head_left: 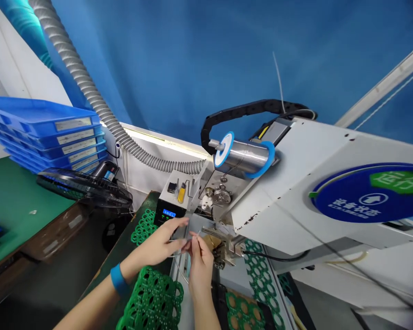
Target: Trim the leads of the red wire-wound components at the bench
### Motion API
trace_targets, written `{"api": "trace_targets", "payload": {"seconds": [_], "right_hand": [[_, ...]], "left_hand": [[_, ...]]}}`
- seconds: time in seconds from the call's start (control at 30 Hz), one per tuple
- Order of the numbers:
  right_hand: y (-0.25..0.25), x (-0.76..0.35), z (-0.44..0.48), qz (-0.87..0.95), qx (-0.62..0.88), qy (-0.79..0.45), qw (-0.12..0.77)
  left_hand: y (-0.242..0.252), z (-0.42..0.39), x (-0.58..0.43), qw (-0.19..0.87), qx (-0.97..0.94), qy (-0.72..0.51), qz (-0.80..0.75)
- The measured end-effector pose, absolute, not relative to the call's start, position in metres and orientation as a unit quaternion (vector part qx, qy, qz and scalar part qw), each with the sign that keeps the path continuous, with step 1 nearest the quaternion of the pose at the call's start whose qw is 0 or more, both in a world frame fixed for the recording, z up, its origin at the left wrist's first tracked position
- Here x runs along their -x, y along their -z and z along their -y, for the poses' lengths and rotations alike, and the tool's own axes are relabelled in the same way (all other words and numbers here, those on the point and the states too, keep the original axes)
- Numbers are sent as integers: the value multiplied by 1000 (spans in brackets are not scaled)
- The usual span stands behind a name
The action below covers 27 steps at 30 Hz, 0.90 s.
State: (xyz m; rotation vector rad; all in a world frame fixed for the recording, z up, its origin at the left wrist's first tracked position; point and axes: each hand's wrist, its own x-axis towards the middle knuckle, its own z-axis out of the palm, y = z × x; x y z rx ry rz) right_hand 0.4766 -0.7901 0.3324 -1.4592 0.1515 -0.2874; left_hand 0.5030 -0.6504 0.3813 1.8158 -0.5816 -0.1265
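My left hand (163, 243), with a blue wristband (119, 278) on the wrist, reaches in under the white machine (306, 183) and its fingers are pinched together near the machine's small metal head (223, 250). My right hand (199, 263) is just beside it, fingers closed in a pinch on something thin that I cannot make out. Both hands meet in front of the head, below a shiny spool of solder wire (244, 156) with blue flanges. Green circuit board panels (151, 298) lie under my forearms.
More green panels (261, 270) lie right of the hands. A small control box (172, 201) with a blue display stands behind them. A grey ribbed hose (89, 87) runs from the top left. Stacked blue trays (48, 133) and a black fan (86, 185) stand left.
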Motion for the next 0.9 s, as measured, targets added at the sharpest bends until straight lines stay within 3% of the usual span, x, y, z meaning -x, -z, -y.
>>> {"api": "trace_targets", "payload": {"seconds": [0.37,0.67,0.9], "right_hand": [[-347,-506,786,-42,770,212,600],[-337,-508,786,-47,754,213,620],[-337,-507,787,-55,744,206,634]], "left_hand": [[-423,677,-567,537,-779,43,321],[-403,685,-572,618,-738,73,261],[-403,687,-571,620,-737,70,261]]}}
